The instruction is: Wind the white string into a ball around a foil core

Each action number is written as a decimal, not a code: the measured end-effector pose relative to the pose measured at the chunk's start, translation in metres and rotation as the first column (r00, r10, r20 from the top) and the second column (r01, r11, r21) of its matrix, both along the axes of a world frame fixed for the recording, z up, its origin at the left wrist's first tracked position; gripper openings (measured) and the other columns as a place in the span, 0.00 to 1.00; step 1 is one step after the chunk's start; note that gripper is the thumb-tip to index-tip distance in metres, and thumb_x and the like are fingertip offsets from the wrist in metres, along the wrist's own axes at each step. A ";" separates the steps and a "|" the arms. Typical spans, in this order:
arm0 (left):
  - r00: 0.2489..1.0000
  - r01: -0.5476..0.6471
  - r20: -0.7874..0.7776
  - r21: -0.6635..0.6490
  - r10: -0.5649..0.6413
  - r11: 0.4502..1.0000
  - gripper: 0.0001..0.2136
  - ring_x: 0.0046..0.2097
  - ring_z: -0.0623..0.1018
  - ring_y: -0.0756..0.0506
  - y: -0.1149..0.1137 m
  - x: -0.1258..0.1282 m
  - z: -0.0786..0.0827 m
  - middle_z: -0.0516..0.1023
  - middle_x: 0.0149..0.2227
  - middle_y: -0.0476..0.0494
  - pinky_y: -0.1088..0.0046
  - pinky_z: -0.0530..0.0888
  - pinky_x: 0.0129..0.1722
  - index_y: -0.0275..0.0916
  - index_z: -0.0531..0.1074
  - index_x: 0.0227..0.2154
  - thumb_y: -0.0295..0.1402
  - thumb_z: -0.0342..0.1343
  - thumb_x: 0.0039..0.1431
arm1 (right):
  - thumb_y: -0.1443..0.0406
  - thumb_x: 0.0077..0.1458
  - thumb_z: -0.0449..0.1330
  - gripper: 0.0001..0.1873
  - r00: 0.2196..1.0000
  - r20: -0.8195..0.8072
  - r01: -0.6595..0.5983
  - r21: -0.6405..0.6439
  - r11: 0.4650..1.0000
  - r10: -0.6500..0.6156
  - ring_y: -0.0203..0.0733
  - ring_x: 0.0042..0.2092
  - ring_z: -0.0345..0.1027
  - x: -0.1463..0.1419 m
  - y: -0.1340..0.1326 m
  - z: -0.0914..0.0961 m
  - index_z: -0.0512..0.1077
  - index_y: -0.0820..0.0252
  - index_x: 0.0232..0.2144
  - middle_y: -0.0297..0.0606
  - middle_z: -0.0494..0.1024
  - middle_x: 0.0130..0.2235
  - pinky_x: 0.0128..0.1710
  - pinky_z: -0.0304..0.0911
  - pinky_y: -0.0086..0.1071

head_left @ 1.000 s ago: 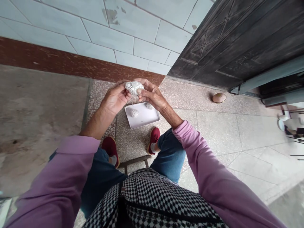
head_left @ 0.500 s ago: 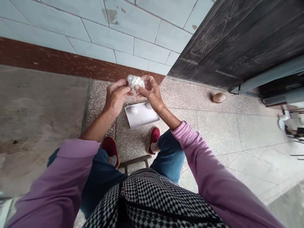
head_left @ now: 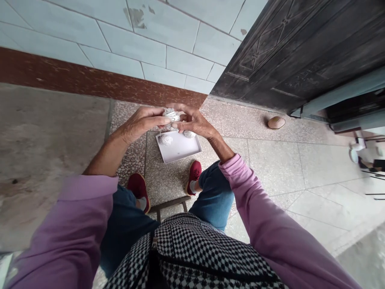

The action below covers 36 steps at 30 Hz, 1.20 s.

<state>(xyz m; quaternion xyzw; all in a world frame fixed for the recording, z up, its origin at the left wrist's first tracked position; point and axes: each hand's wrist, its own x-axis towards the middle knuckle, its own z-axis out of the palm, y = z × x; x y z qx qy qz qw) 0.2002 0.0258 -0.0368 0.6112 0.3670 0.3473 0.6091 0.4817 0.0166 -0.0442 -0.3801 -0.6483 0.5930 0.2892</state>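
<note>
Between my hands is a ball of white yarn (head_left: 171,115), held up in front of the wall base. My left hand (head_left: 144,120) grips it from the left, thumb and fingers closed on its side. From the right, my right hand (head_left: 192,119) curls round it with the fingertips touching it. Below, a shallow white box lid (head_left: 182,150) lies on the floor. Inside it sit one white yarn ball (head_left: 166,139) at the left and another white ball (head_left: 189,134) near the back right, partly behind my right hand.
My red shoes (head_left: 195,171) stand on the speckled floor near the tray-like lid, with a wooden stool bar (head_left: 171,203) between my legs. A tiled wall (head_left: 135,44) rises ahead. A dark door (head_left: 270,60) is at the right, with a rounded tan object (head_left: 276,123) before it.
Both hands have lowered slightly with the yarn ball. The left hand has turned flatter and the right fingers now reach over the top of the ball.
</note>
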 end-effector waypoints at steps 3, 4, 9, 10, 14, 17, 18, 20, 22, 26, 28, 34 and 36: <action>0.997 -0.041 0.060 -0.046 0.044 0.998 0.16 0.39 0.83 0.40 -0.005 0.005 -0.001 0.86 0.36 0.39 0.66 0.81 0.38 0.40 0.89 0.35 0.48 0.81 0.62 | 0.41 0.64 0.93 0.58 0.998 -0.067 -0.014 -0.049 0.999 0.011 0.44 0.54 0.81 -0.002 0.003 -0.006 0.78 0.56 0.83 0.47 0.85 0.72 0.47 0.86 0.31; 0.994 -0.064 0.081 -0.069 0.070 0.996 0.17 0.40 0.85 0.40 -0.006 0.008 -0.002 0.88 0.38 0.38 0.66 0.82 0.39 0.40 0.90 0.38 0.49 0.82 0.62 | 0.43 0.63 0.93 0.59 0.997 -0.081 0.013 -0.050 0.999 -0.017 0.45 0.54 0.82 -0.004 0.004 -0.007 0.77 0.56 0.84 0.47 0.86 0.73 0.47 0.87 0.31; 0.974 -0.154 0.155 -0.097 0.168 0.983 0.22 0.42 0.86 0.41 -0.007 0.015 -0.001 0.88 0.41 0.38 0.66 0.86 0.43 0.39 0.90 0.42 0.55 0.82 0.67 | 0.43 0.69 0.90 0.52 0.978 -0.091 0.193 0.030 0.981 -0.189 0.53 0.60 0.85 -0.011 0.003 -0.005 0.77 0.52 0.82 0.48 0.86 0.73 0.54 0.92 0.40; 0.973 -0.163 0.149 -0.084 0.174 0.983 0.22 0.41 0.85 0.41 -0.007 0.014 -0.001 0.87 0.39 0.38 0.66 0.86 0.43 0.39 0.90 0.41 0.55 0.81 0.68 | 0.42 0.70 0.89 0.50 0.973 -0.087 0.218 0.044 0.975 -0.213 0.56 0.64 0.85 -0.013 0.002 -0.004 0.77 0.51 0.82 0.47 0.87 0.72 0.57 0.92 0.42; 0.986 -0.167 0.006 0.008 0.167 0.986 0.16 0.34 0.80 0.44 -0.010 0.011 -0.002 0.84 0.33 0.41 0.68 0.80 0.37 0.40 0.87 0.35 0.47 0.79 0.69 | 0.40 0.76 0.84 0.45 0.962 -0.038 0.272 0.091 0.958 -0.270 0.57 0.70 0.79 -0.018 0.004 -0.005 0.79 0.54 0.80 0.47 0.88 0.66 0.66 0.85 0.46; 0.979 -0.181 -0.085 0.059 0.186 0.982 0.12 0.29 0.74 0.47 -0.015 0.011 -0.001 0.83 0.32 0.43 0.70 0.72 0.31 0.39 0.88 0.37 0.44 0.76 0.68 | 0.42 0.77 0.81 0.41 0.925 0.070 0.351 0.222 0.910 -0.374 0.56 0.68 0.77 -0.017 0.009 -0.008 0.81 0.55 0.78 0.48 0.88 0.64 0.66 0.82 0.47; 0.976 -0.187 -0.101 0.075 0.194 0.980 0.12 0.29 0.72 0.47 -0.017 0.011 -0.001 0.83 0.32 0.44 0.69 0.70 0.30 0.39 0.89 0.38 0.44 0.75 0.69 | 0.43 0.76 0.80 0.40 0.904 0.110 0.369 0.289 0.883 -0.413 0.57 0.67 0.77 -0.016 0.011 -0.008 0.82 0.55 0.78 0.49 0.87 0.65 0.65 0.82 0.47; 0.969 -0.188 -0.135 0.129 0.205 0.974 0.12 0.29 0.71 0.47 -0.018 0.010 0.001 0.81 0.30 0.45 0.69 0.69 0.31 0.40 0.89 0.37 0.43 0.73 0.68 | 0.47 0.74 0.80 0.37 0.870 0.200 0.345 0.406 0.846 -0.450 0.58 0.68 0.77 -0.015 0.012 -0.006 0.85 0.54 0.77 0.50 0.87 0.66 0.64 0.82 0.47; 0.963 -0.169 -0.175 0.196 0.204 0.966 0.11 0.31 0.73 0.45 -0.018 0.009 0.003 0.80 0.29 0.46 0.68 0.69 0.34 0.40 0.88 0.35 0.43 0.71 0.67 | 0.51 0.74 0.79 0.33 0.855 0.308 0.245 0.470 0.848 -0.417 0.59 0.70 0.77 -0.017 0.010 -0.002 0.87 0.55 0.74 0.51 0.87 0.66 0.65 0.81 0.47; 0.949 -0.092 -0.273 0.241 0.158 0.966 0.09 0.38 0.79 0.41 -0.017 0.009 0.004 0.86 0.33 0.43 0.66 0.73 0.40 0.41 0.87 0.33 0.41 0.70 0.64 | 0.69 0.73 0.73 0.25 0.794 0.551 -0.040 0.466 0.884 -0.255 0.59 0.75 0.76 -0.026 -0.004 0.009 0.89 0.58 0.70 0.52 0.85 0.72 0.74 0.77 0.49; 0.932 -0.067 -0.332 0.239 0.147 0.969 0.08 0.39 0.81 0.40 -0.017 0.009 0.006 0.85 0.33 0.43 0.66 0.74 0.41 0.42 0.85 0.32 0.40 0.73 0.62 | 0.77 0.71 0.68 0.29 0.769 0.619 -0.142 0.412 0.900 -0.162 0.57 0.72 0.79 -0.027 -0.011 0.014 0.87 0.60 0.70 0.51 0.83 0.74 0.76 0.75 0.49; 0.955 -0.055 -0.284 0.130 0.090 0.990 0.07 0.39 0.78 0.42 -0.006 0.002 0.018 0.83 0.33 0.44 0.68 0.72 0.41 0.41 0.83 0.32 0.36 0.74 0.58 | 0.76 0.67 0.71 0.27 0.899 0.433 -0.162 0.186 0.969 0.067 0.43 0.51 0.75 -0.016 -0.009 0.018 0.85 0.64 0.66 0.46 0.87 0.65 0.58 0.76 0.38; 0.974 -0.041 -0.220 0.070 0.055 0.997 0.09 0.38 0.75 0.45 -0.002 -0.003 0.022 0.83 0.34 0.45 0.68 0.70 0.40 0.40 0.83 0.33 0.38 0.74 0.56 | 0.73 0.63 0.72 0.33 0.946 0.310 -0.132 0.107 0.985 0.093 0.42 0.50 0.73 -0.011 -0.005 0.011 0.83 0.63 0.70 0.43 0.87 0.64 0.53 0.76 0.35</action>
